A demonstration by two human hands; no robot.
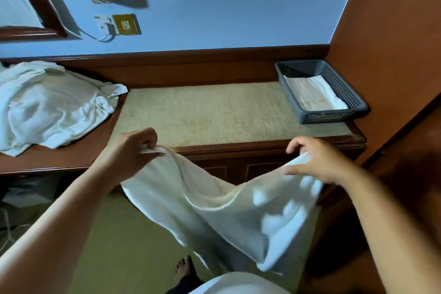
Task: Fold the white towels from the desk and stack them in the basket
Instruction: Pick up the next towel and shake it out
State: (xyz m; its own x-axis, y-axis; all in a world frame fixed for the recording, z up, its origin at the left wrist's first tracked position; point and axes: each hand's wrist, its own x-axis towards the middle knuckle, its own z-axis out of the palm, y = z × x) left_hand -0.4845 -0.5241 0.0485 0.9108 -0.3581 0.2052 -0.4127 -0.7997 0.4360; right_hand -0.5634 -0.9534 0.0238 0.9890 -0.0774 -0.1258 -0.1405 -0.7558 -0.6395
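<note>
A white towel hangs in the air in front of the desk, spread between both hands and sagging in the middle. My left hand pinches its upper left corner. My right hand grips the upper right corner. A heap of unfolded white towels lies on the left part of the desk. At the back right stands a grey plastic basket with one folded white towel lying flat inside it.
The desk has a beige padded top in the middle with a wooden rim. A wooden panel rises right of the basket. A wall socket with a cable is above the desk. A bare foot stands on the floor below.
</note>
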